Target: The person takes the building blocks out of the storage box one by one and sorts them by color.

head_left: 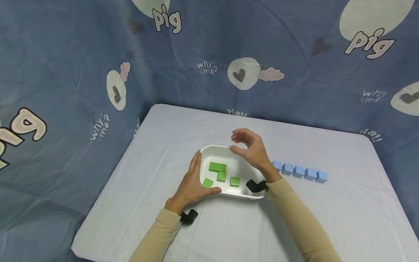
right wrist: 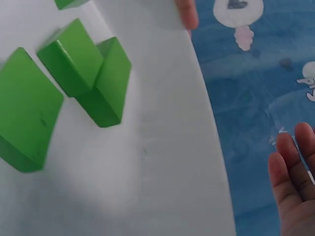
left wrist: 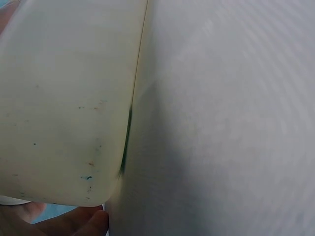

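My left hand (head_left: 191,183) grips the left end of a white plastic tub (head_left: 241,168), its thumb over the near rim and its fingers along the left side. Inside lie a longer green block (head_left: 217,167) and a few green cubes (head_left: 234,181); one cube (head_left: 221,177) appears to touch the long block, and another (head_left: 207,183) is by the left thumb. Over the tub's far rim, my right hand (head_left: 252,149) hovers with loosely bent fingers, holding nothing. In the right wrist view, its fingers (right wrist: 290,167) are apart from the tub.
Right of the tub, a row of several light blue cubes (head_left: 299,171) sits on the white-covered table (head_left: 347,211). A printed blue cloth (head_left: 186,47) hangs behind the table and at its left. Black wrist cameras (head_left: 190,217) are worn on both wrists.
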Tool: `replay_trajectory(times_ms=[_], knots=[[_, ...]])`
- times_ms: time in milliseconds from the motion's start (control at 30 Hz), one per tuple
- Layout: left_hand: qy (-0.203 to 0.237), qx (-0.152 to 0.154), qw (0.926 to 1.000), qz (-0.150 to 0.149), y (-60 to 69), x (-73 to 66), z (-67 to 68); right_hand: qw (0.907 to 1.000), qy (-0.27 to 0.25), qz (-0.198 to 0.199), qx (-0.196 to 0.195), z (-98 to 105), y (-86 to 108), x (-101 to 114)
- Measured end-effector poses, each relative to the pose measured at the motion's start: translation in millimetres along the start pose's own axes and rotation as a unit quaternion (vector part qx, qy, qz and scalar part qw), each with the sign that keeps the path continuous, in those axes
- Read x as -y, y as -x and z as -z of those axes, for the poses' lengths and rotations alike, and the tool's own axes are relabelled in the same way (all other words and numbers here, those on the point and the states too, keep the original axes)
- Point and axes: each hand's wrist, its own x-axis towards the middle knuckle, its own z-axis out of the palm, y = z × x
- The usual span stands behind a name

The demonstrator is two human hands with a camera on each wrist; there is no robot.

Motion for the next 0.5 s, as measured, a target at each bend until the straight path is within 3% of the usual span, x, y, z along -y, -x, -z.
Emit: replay_trajectory(times_ms=[333, 500], knots=[[0.000, 0.001, 1.0000, -0.001, 0.0, -1.3, 0.0, 0.9985, 0.006, -0.026, 0.048, -15.7, 2.7, -0.2], [0.004, 0.003, 1.0000, -0.001, 0.1, -1.3, 0.3, 0.9931, -0.007, -0.070, 0.094, -20.3, 5.3, -4.7]])
